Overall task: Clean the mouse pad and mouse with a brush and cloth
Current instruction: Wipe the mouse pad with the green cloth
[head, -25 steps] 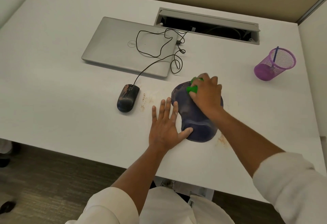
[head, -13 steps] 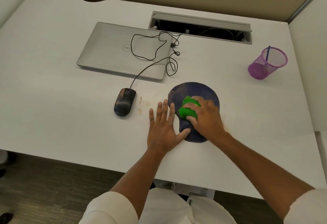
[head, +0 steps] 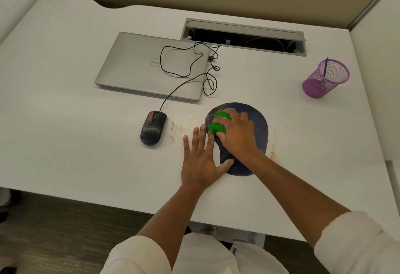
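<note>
A dark blue mouse pad (head: 258, 120) with a wrist rest lies on the white desk (head: 65, 143). My right hand (head: 237, 133) grips a green brush (head: 217, 127) and holds it against the pad's left part. My left hand (head: 200, 159) lies flat on the desk beside the pad, fingers straight, its thumb resting on the pad's near edge. A dirty black wired mouse (head: 153, 127) sits to the left of the pad, its cable running back over the laptop. No cloth is visible.
A closed silver laptop (head: 134, 66) lies behind the mouse. An open cable slot (head: 244, 36) is set into the desk's back. A purple mesh cup (head: 325, 79) stands at the right. Brown crumbs (head: 174, 129) lie between mouse and pad, and more right of the pad.
My right hand swept the green brush from the pad's far edge toward me, then slightly back up its left side. The left hand stayed flat in place.
</note>
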### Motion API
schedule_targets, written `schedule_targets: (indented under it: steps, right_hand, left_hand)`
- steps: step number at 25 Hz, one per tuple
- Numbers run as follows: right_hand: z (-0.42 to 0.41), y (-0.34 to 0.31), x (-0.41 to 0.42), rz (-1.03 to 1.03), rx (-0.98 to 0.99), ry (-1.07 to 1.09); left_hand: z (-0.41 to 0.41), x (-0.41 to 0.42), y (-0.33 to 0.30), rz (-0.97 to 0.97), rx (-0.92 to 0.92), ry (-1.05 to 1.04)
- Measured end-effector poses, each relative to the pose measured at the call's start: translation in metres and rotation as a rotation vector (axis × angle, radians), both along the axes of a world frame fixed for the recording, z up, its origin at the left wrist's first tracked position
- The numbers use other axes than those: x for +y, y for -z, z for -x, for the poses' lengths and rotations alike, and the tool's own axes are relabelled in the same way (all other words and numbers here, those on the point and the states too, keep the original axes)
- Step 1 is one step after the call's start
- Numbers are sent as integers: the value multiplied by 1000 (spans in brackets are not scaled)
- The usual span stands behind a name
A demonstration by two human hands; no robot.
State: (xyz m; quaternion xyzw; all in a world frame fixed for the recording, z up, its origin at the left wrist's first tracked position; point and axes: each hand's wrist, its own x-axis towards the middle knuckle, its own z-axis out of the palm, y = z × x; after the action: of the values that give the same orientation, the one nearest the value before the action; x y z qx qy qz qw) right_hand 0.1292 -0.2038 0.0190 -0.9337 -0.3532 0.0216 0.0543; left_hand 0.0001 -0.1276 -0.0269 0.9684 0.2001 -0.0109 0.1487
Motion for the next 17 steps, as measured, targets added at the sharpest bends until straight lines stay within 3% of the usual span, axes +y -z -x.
schedule_targets:
  steps: [6, 12, 17]
  right_hand:
    - [-79, -2, 25, -36, 95, 255]
    - [-19, -5, 28, 33, -80, -126]
    - [-68, -17, 51, 76, -47, 42]
  left_hand:
    - [1, 1, -2, 28, 16, 4]
    - [0, 1, -1, 13, -4, 6]
    - [-1, 0, -2, 29, 17, -2]
